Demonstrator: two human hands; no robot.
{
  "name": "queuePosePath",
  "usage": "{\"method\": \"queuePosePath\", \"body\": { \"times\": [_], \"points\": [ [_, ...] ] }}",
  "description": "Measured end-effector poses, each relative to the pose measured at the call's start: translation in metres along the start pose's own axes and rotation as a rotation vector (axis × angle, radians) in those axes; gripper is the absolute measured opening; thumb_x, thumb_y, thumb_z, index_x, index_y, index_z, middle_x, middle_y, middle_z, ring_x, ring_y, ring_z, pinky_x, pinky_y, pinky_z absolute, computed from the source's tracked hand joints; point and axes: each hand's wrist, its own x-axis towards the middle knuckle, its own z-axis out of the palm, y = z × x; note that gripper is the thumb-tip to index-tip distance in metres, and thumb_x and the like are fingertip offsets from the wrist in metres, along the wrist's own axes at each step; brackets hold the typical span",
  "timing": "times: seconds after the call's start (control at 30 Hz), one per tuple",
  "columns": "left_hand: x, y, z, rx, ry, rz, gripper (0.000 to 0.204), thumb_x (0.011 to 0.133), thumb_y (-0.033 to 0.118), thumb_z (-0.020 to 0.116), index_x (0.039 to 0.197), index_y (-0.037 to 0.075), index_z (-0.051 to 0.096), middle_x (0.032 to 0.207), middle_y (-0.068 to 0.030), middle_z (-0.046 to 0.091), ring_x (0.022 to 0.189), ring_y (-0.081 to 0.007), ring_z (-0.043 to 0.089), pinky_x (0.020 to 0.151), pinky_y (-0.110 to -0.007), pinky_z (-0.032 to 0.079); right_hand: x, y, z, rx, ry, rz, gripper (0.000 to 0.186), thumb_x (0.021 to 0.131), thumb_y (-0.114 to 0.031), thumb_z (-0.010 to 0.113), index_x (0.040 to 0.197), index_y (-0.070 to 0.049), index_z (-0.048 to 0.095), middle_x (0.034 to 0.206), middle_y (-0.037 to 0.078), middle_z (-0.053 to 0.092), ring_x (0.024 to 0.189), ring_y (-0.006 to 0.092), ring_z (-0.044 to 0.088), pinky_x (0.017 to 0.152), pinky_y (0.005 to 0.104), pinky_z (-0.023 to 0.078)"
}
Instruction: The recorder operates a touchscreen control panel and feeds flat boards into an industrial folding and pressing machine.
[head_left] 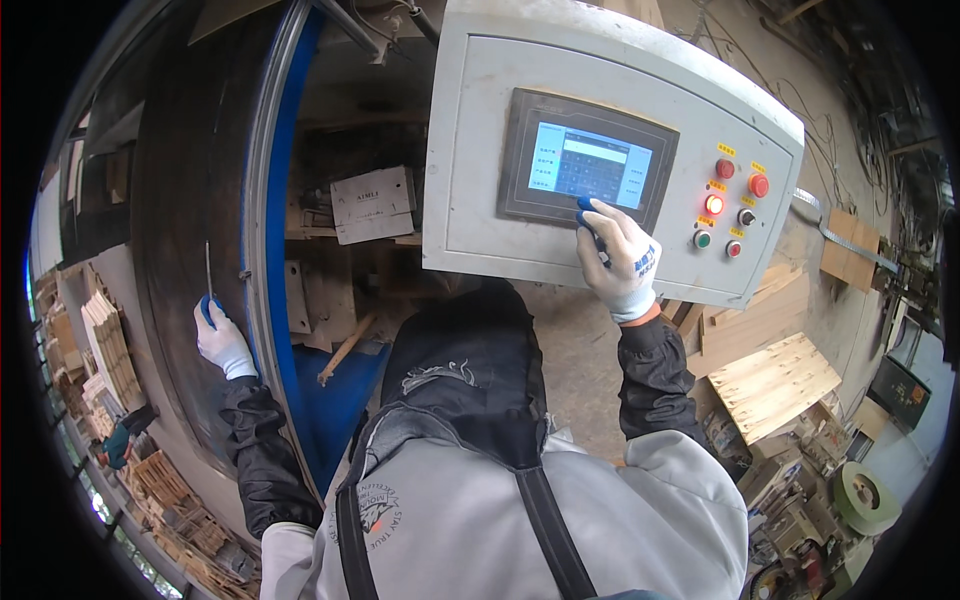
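Observation:
My right hand (620, 258), in a white glove with blue fingertips, is at the lower edge of a lit touchscreen (575, 170). Its fingers are partly bent, one fingertip reaches the screen's bottom, and I see nothing held. The screen is set in a grey control box (480, 130). On the left, my gloved left hand (224, 342) is closed over a dark, flat machine surface (185, 200). A thin, light metal rod (208, 262) sticks up from its pinched fingertips. The palm side of this hand is hidden.
Red and green push buttons (703, 240) sit right of the screen; one red lamp (713, 205) glows. A blue machine frame (283, 200) runs beside my left arm. A cardboard box (372, 205) rests on a shelf. Wooden boards (775, 385) lie at the right; at far left is another person (118, 445).

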Motion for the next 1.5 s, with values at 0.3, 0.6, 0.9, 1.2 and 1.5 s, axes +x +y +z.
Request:
{"method": "queuePosePath", "body": {
  "times": [0.3, 0.6, 0.9, 1.2, 1.5],
  "points": [
    [-0.001, 0.004, -0.003, 0.025, -0.011, -0.021, 0.033, 0.104, 0.032, 0.061, 0.127, 0.011, 0.072, 0.112, -0.0185, 0.078, 0.102, -0.0388, 0.075, 0.091, -0.046, 0.057, 0.000, 0.011, -0.012, 0.018, 0.085, 0.049, 0.020, 0.082, -0.001, 0.077, 0.102, -0.005, 0.073, 0.106, 0.015, 0.078, 0.085, 0.0287, 0.077, 0.075, 0.0338, 0.062],
    [0.001, 0.001, 0.001, 0.005, 0.010, 0.011, 0.034, 0.104, 0.031, 0.061, 0.127, 0.009, 0.072, 0.112, -0.0187, 0.078, 0.102, -0.0387, 0.074, 0.091, -0.046, 0.057, 0.022, 0.033, -0.015, -0.054, 0.132, 0.077, 0.019, 0.085, -0.002, 0.076, 0.103, -0.004, 0.074, 0.107, 0.015, 0.078, 0.087, 0.0279, 0.078, 0.076, 0.0321, 0.062],
    [-0.001, 0.002, -0.001, 0.040, 0.007, 0.006, 0.034, 0.105, 0.032, 0.061, 0.128, 0.010, 0.072, 0.113, -0.0197, 0.077, 0.103, -0.0395, 0.074, 0.092, -0.046, 0.057, 0.018, 0.023, -0.015, -0.002, 0.111, 0.048, 0.019, 0.083, -0.001, 0.077, 0.102, -0.004, 0.074, 0.106, 0.015, 0.078, 0.088, 0.0295, 0.078, 0.078, 0.0340, 0.062],
    [0.000, 0.001, 0.000, 0.018, 0.010, 0.012, 0.035, 0.106, 0.033, 0.060, 0.128, 0.009, 0.072, 0.111, -0.0188, 0.078, 0.102, -0.0372, 0.075, 0.091, -0.044, 0.057, 0.013, 0.016, -0.003, -0.004, 0.041, -0.029, 0.020, 0.081, -0.003, 0.078, 0.101, -0.006, 0.074, 0.108, 0.014, 0.078, 0.088, 0.0287, 0.077, 0.077, 0.0334, 0.061],
    [-0.001, 0.002, -0.001, 0.011, 0.015, 0.018, 0.034, 0.105, 0.032, 0.061, 0.127, 0.010, 0.072, 0.110, -0.0191, 0.078, 0.101, -0.0380, 0.075, 0.091, -0.045, 0.057, 0.027, 0.017, 0.003, -0.028, 0.001, 0.020, 0.019, 0.083, -0.005, 0.078, 0.102, -0.007, 0.074, 0.109, 0.013, 0.078, 0.088, 0.0296, 0.077, 0.077, 0.0345, 0.061]
  ]
}}
